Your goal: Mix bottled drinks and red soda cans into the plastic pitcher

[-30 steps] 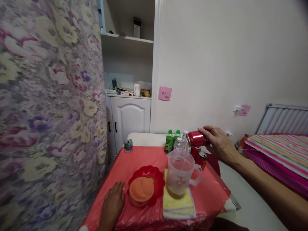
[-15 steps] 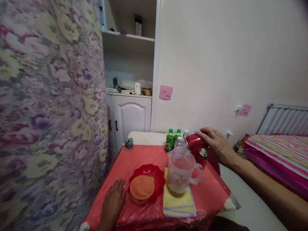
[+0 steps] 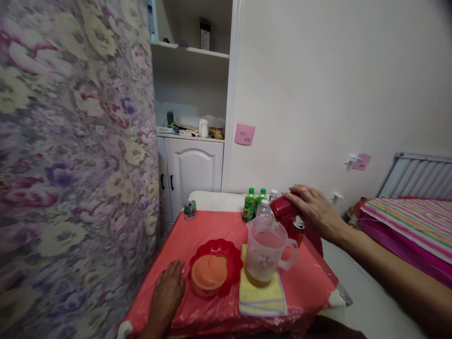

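My right hand (image 3: 314, 209) grips a red drink can (image 3: 282, 209), tipped mouth-down over the rim of a clear plastic jug (image 3: 265, 252). The jug holds a little amber liquid and stands on a folded yellow cloth (image 3: 261, 299). My left hand (image 3: 167, 294) lies flat on the red table cover (image 3: 197, 230), fingers stretched out, just left of a red dish (image 3: 226, 249) that holds an orange lid (image 3: 209, 274).
Behind the jug stand two green bottles (image 3: 249, 206), a clear bottle (image 3: 263, 209) and another red can (image 3: 296, 230). A small tin (image 3: 189, 209) sits at the table's far left. A floral curtain (image 3: 70, 165) hangs close on the left; a striped bed (image 3: 413, 216) lies right.
My right hand has tilted the can further down and brought it closer to the jug's rim. My left hand has stayed flat on the table.
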The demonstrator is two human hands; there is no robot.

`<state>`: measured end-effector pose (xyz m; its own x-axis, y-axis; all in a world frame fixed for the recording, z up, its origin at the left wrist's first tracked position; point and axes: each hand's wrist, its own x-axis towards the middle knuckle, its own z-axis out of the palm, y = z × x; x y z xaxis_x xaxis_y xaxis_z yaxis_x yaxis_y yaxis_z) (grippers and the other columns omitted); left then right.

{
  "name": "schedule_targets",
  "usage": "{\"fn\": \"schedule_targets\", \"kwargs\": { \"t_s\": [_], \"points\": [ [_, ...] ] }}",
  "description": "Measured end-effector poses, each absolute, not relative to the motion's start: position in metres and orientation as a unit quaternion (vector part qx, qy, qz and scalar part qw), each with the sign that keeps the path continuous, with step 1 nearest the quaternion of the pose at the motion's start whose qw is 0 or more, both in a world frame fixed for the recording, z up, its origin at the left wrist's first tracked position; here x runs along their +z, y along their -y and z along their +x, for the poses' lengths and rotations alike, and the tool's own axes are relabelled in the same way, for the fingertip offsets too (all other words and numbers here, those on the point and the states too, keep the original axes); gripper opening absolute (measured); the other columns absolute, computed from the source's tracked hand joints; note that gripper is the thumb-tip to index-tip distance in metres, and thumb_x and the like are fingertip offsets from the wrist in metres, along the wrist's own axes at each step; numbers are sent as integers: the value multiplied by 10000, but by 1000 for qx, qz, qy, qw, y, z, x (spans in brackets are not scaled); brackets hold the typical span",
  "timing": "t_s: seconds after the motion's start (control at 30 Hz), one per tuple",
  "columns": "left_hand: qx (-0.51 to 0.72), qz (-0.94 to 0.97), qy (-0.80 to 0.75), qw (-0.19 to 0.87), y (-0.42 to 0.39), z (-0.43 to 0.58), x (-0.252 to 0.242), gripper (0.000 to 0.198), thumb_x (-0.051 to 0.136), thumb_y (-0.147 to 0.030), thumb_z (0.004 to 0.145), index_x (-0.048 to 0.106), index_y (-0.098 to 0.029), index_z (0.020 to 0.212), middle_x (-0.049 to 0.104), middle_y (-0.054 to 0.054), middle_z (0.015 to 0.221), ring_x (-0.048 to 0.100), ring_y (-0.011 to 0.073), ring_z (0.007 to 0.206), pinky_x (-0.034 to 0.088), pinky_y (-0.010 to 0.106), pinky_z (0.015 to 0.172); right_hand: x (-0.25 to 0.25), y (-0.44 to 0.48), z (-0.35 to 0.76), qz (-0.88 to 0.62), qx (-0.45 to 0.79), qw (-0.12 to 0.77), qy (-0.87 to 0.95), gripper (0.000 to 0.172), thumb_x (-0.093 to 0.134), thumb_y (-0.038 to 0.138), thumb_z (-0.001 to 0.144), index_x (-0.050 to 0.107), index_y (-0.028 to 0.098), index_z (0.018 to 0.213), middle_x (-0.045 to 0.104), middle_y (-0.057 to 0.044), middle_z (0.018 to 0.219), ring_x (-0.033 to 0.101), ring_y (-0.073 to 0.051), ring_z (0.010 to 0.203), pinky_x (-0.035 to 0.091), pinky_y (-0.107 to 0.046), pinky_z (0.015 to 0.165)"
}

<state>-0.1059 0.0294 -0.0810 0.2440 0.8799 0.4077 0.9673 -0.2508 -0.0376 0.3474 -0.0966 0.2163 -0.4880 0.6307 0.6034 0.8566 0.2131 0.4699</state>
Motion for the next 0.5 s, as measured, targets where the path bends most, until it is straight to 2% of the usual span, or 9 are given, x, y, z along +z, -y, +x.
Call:
{"fn": "schedule_targets", "kwargs": {
  "t_s": [0.23,0.5],
  "points": [
    [-157,-776,596,137,-30,-105,-81,517,306,-156,949,641,-69,1332,660,169,1419,623,285,1321,477,453,1130,213,93,341,-482,-391,94,778,489,502,61,960,509,171,1436,611,-182,1342,532,-336,1271,501,-469,1013],
    [-164,-775,592,146,-30,-106,-81,504,322,-160,948,650,-64,1318,662,181,1414,636,287,1305,485,448,1123,214,91,329,-457,-366,61,808,492,551,109,963,509,168,1449,590,-198,1406,499,-338,1338,439,-492,1089]
  ]
}}
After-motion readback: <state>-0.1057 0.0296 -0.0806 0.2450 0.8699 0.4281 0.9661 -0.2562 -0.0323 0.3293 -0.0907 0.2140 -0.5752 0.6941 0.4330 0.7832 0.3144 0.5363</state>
